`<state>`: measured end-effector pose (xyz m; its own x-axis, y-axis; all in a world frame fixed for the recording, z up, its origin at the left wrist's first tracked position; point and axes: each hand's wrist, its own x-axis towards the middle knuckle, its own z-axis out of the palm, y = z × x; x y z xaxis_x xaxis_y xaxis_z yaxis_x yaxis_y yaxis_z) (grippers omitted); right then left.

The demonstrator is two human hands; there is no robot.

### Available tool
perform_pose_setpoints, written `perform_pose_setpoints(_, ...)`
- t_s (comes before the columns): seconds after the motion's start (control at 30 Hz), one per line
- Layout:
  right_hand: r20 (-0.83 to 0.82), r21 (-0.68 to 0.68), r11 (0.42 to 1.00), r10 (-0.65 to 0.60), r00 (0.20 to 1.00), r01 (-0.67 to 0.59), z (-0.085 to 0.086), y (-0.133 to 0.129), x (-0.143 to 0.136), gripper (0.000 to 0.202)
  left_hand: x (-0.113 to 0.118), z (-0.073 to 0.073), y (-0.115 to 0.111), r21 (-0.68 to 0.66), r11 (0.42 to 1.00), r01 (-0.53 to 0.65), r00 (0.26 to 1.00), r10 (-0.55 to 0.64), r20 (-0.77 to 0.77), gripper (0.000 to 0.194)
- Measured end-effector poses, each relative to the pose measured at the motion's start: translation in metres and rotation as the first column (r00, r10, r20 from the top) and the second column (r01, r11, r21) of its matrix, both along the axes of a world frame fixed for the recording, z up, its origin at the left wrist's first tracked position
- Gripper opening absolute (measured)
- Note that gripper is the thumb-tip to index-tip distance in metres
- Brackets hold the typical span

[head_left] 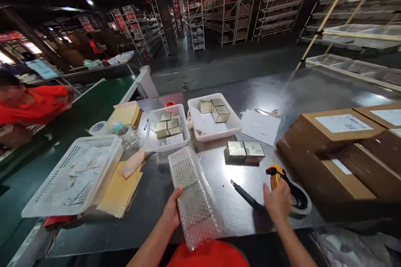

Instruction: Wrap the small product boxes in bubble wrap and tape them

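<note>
My left hand grips the left edge of a long bubble-wrapped bundle, thumb on top. What lies inside the wrap is blurred. At the right, my right hand is closed around the yellow-and-black tape dispenser, whose roll sits by the brown cartons. Just left of that hand lies a black utility knife, its tip pointing away to the left. Two gold boxes stand side by side beyond the knife. More gold boxes are in a white tray, and several others in a white basket.
Brown cartons line the right side. At the left stand a white basket of packets, yellow padded envelopes and a clear bottle. A paper sheet lies behind the gold boxes. Another person works beyond the green belt.
</note>
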<state>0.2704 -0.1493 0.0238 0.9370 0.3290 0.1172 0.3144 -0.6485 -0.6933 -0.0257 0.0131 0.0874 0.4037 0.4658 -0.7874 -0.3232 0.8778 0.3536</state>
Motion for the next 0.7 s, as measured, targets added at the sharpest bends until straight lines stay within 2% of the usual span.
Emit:
perform_pose_setpoints(0.03, -0.156, 0.149, 0.984, 0.119, 0.981, -0.095, 0.006, 0.015, -0.014, 0.051, 0.009, 0.001, -0.004, 0.050, 0.999, -0.007, 1.000, 0.008, -0.011, 0.039)
perform_pose_setpoints(0.07, -0.325, 0.295, 0.930, 0.315, 0.892, -0.221, 0.013, 0.029, -0.030, 0.058, 0.017, 0.001, -0.008, 0.109, 0.994, -0.007, 1.000, 0.009, -0.017, 0.037)
perform_pose_setpoints(0.1, -0.469, 0.409, 0.868, 0.464, 0.752, -0.281, 0.019, 0.042, -0.046, 0.066, 0.025, 0.001, -0.012, 0.173, 0.985, 0.001, 1.000, 0.002, -0.015, 0.039)
perform_pose_setpoints(0.13, -0.567, 0.481, 0.824, 0.552, 0.612, -0.298, 0.024, 0.054, -0.062, 0.075, 0.032, 0.002, -0.016, 0.237, 0.971, 0.017, 1.000, -0.016, -0.009, 0.042)
perform_pose_setpoints(0.2, -0.655, 0.592, 0.751, 0.660, 0.367, -0.293, 0.031, 0.071, -0.087, 0.094, 0.043, 0.005, -0.025, 0.330, 0.942, 0.057, 0.998, -0.062, 0.006, 0.052)
perform_pose_setpoints(0.23, -0.668, 0.635, 0.726, 0.688, 0.284, -0.265, 0.033, 0.075, -0.095, 0.100, 0.047, 0.006, -0.028, 0.351, 0.933, 0.074, 0.997, -0.082, 0.009, 0.057)
perform_pose_setpoints(0.3, -0.669, 0.700, 0.693, 0.720, 0.183, -0.170, 0.035, 0.076, -0.103, 0.105, 0.052, 0.007, -0.034, 0.351, 0.931, 0.100, 0.994, -0.106, -0.001, 0.062)
perform_pose_setpoints(0.4, -0.690, 0.720, 0.694, 0.711, 0.138, 0.022, 0.035, 0.064, -0.099, 0.104, 0.058, 0.002, -0.038, 0.370, 0.917, 0.148, 0.986, -0.165, 0.013, 0.067)
perform_pose_setpoints(0.47, -0.723, 0.691, 0.709, 0.672, 0.159, 0.144, 0.038, 0.050, -0.090, 0.102, 0.066, -0.004, -0.035, 0.399, 0.887, 0.233, 0.964, -0.266, 0.029, 0.069)
perform_pose_setpoints(0.53, -0.762, 0.648, 0.718, 0.612, 0.213, 0.253, 0.043, 0.032, -0.073, 0.098, 0.080, -0.010, -0.025, 0.417, 0.826, 0.380, 0.911, -0.412, -0.013, 0.073)
perform_pose_setpoints(0.57, -0.780, 0.625, 0.720, 0.574, 0.248, 0.300, 0.046, 0.022, -0.061, 0.097, 0.090, -0.013, -0.019, 0.440, 0.769, 0.465, 0.875, -0.475, -0.095, 0.077)
perform_pose_setpoints(0.6, -0.799, 0.601, 0.725, 0.527, 0.289, 0.337, 0.050, 0.010, -0.046, 0.098, 0.102, -0.015, -0.011, 0.478, 0.686, 0.549, 0.831, -0.511, -0.220, 0.079)
perform_pose_setpoints(0.63, -0.818, 0.571, 0.737, 0.470, 0.333, 0.362, 0.055, -0.002, -0.030, 0.099, 0.117, -0.016, -0.003, 0.525, 0.573, 0.629, 0.776, -0.509, -0.372, 0.081)
perform_pose_setpoints(0.7, -0.847, 0.490, 0.791, 0.331, 0.417, 0.367, 0.063, -0.027, 0.005, 0.099, 0.152, -0.018, 0.013, 0.583, 0.281, 0.762, 0.646, -0.399, -0.651, 0.079)
